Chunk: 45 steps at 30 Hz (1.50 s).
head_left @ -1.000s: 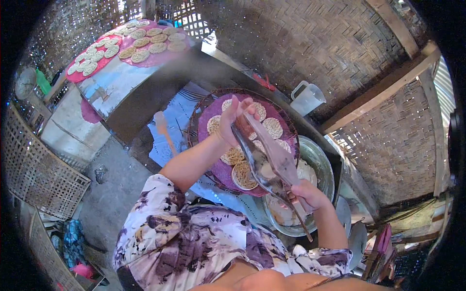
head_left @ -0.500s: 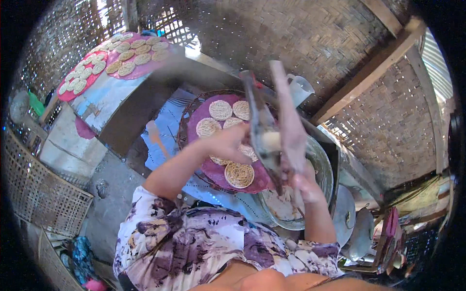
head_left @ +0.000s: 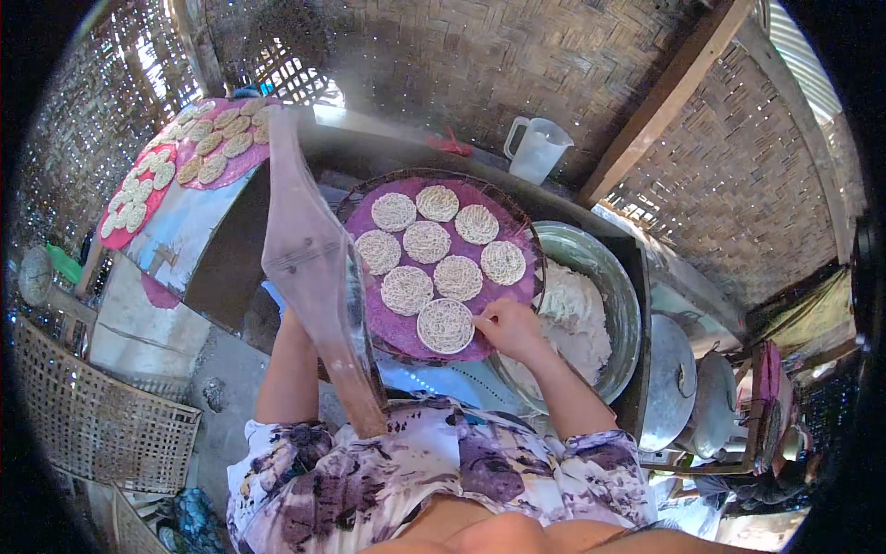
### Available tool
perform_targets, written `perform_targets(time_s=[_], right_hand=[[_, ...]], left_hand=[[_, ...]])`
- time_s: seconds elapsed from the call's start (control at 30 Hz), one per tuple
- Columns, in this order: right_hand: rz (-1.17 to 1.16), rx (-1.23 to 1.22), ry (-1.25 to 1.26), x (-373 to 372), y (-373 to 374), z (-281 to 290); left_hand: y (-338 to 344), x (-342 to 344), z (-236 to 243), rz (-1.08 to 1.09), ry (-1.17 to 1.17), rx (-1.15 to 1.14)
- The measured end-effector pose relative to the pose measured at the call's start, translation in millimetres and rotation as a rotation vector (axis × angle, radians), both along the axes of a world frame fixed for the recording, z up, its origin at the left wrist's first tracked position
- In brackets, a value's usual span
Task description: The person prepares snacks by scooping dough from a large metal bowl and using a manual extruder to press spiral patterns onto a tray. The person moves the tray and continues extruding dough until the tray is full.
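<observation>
My left hand (head_left: pixel 367 268) is mostly hidden behind a long wooden press (head_left: pixel 305 254) with a metal side; a few fingertips curl at its right edge. The press stands tilted across my left forearm. My right hand (head_left: pixel 506 331) pinches the edge of a white ring (head_left: pixel 446 326) filled with pale noodle strands, on a purple sheet (head_left: pixel 498 217) in a round woven tray (head_left: pixel 538 261). Several pale, round noodle discs (head_left: pixel 427 242) lie on this sheet above the ring.
A metal basin of dough (head_left: pixel 580 328) sits right of the tray, with pots (head_left: pixel 667 369) beyond. A plastic jug (head_left: pixel 538 150) stands on the back ledge. Pink sheets of discs (head_left: pixel 221 138) lie upper left. Woven bamboo walls (head_left: pixel 461 65) enclose the space.
The press has swung from the right to the left. My right hand has left the press and now grips the ring. My left hand has moved left, behind the press.
</observation>
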State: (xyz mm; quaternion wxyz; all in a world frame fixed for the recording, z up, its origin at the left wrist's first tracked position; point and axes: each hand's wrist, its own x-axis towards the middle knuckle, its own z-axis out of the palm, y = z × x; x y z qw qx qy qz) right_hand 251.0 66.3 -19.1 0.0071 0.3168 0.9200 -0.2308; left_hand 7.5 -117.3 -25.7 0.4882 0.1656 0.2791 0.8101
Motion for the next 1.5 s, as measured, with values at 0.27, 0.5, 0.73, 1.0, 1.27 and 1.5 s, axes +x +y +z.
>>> perform_targets(time_s=[0.27, 0.5, 0.73, 1.0, 1.27, 1.5], right_hand=[[0.009, 0.091, 0.064, -7.4, -9.8, -0.3], [0.033, 0.106, 0.173, -9.9, -7.6, 9.3], [0.027, 0.052, 0.045, -11.1, -7.3, 8.9], [-0.158, 0.083, 0.216, 17.9, 32.0, 29.3], [-0.291, 0.098, 0.043, 39.3, 38.8, 19.8], [-0.324, 0.099, 0.008, 38.4, 42.9, 6.3]], left_hand=[[-9.8, 8.5, 16.6, 0.055, 0.174, -0.089], [-3.0, 16.0, 19.7, 0.153, 0.282, -0.123], [3.2, 6.0, 4.2, 0.233, 0.399, -0.115], [-7.3, 10.1, 16.7, 0.099, 0.117, -0.115], [0.8, 8.9, 14.0, 0.047, 0.339, -0.191], [9.7, 21.9, 22.9, 0.068, 0.200, -0.176]])
